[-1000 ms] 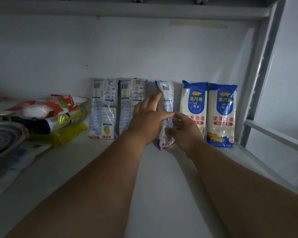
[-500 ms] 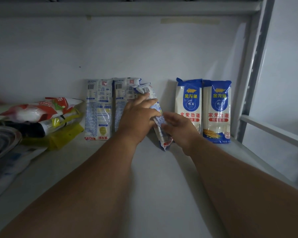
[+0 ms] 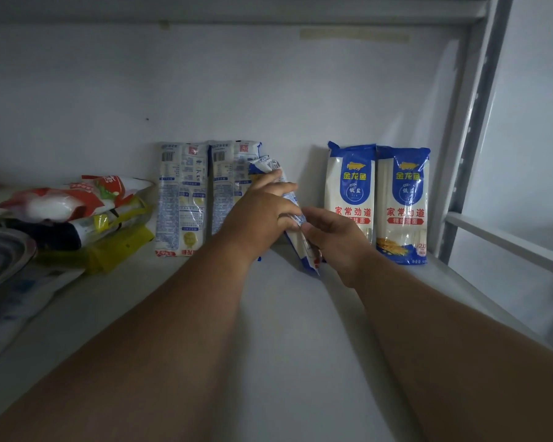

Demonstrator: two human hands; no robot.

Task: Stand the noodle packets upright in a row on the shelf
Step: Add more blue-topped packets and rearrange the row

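Two noodle packets stand upright against the back wall with their printed backs facing me, one at the left (image 3: 180,199) and one beside it (image 3: 230,183). Two more blue-topped packets stand at the right, one (image 3: 350,183) next to the other (image 3: 403,202). Between the pairs a fifth packet (image 3: 292,202) leans with its top to the left. My left hand (image 3: 262,212) grips its upper half. My right hand (image 3: 332,237) holds its lower end near the shelf (image 3: 284,330).
At the left lie stacked food bags, red-and-white (image 3: 67,199) on top of a yellow one (image 3: 115,247), with a metal bowl (image 3: 0,253) in front of them. A grey upright post (image 3: 470,129) and crossbar (image 3: 505,240) bound the shelf at the right.
The middle packet stood nearly upright a second ago; now its top leans left against the second packet, and both hands have shifted with it.
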